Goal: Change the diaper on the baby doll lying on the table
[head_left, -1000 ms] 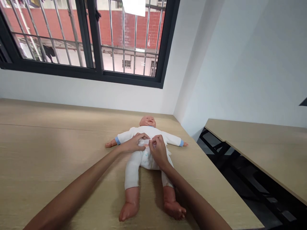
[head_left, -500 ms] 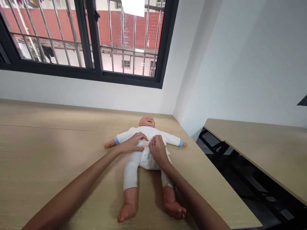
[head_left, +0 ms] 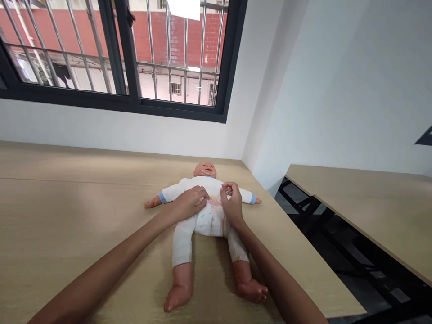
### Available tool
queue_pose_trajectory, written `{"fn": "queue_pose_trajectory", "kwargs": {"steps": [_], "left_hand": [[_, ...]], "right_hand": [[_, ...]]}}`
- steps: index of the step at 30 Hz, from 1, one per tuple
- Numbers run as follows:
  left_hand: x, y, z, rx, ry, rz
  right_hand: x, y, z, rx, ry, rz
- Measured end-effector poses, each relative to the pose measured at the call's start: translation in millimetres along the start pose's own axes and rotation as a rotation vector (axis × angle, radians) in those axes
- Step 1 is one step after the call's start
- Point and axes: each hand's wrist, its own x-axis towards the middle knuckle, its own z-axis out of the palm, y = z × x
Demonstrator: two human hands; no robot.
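A baby doll point(head_left: 205, 185) lies on its back on the wooden table, head toward the window, arms spread. It wears a white top with blue cuffs and white leggings. Around its hips is a white diaper point(head_left: 209, 223) with small prints and a coloured waist strip. My left hand point(head_left: 194, 200) is closed at the diaper's left waist edge, fingertips pressed together on it. At the other waist edge my right hand point(head_left: 232, 202) is curved, with a gap between thumb and fingers and the thumb side near the diaper. The diaper's side under my right hand is hidden.
The table point(head_left: 84, 216) runs to the wall under a barred window point(head_left: 178, 58). Its right edge slopes close past the doll. Beyond a dark gap with black frame parts stands a second wooden table point(head_left: 364, 198).
My right hand has moved slightly up and outward, its fingers parting. My left hand has closed more at the waist. The diaper's coloured strip now shows between them.
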Motion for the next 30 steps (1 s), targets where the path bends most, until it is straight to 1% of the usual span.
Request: {"fn": "queue_pose_trajectory", "kwargs": {"steps": [3, 5, 7, 9, 10, 12, 14, 16, 21, 25, 30], "left_hand": [[0, 6, 2.9, 0.085, -0.054, -0.046], [0, 7, 4.7, 0.128, -0.095, -0.066], [0, 7, 5.6, 0.147, -0.109, -0.073], [0, 6, 4.8, 0.137, -0.112, -0.070], [0, 6, 3.5, 0.122, -0.112, -0.065], [0, 5, -0.3, 0.087, -0.103, -0.048], [1, 4, -4.2, 0.066, -0.092, -0.042], [2, 4, -5.8, 0.061, -0.089, -0.055], [0, 1, 1.7, 0.068, -0.088, -0.102], [1, -4, 3.0, 0.018, -0.095, -0.111], [2, -4, -10.3, -0.048, -0.120, -0.087]], "right_hand": [[3, 4, -3, -0.027, 0.000, 0.108], [3, 6, -4, -0.090, -0.042, 0.135], [2, 6, -4, -0.204, -0.141, 0.104], [1, 4, -4, -0.335, -0.246, 0.027], [1, 3, -4, -0.387, -0.275, -0.013], [0, 2, -5, -0.444, -0.280, -0.068], [0, 1, -6, -0.466, -0.262, -0.089], [-1, 0, -5, -0.506, -0.273, -0.117], [-6, -3, -2, -0.675, -0.347, -0.240], [-9, -5, -1, -0.720, -0.340, -0.261], [-10, -5, -1, -0.714, -0.310, -0.278]]}}
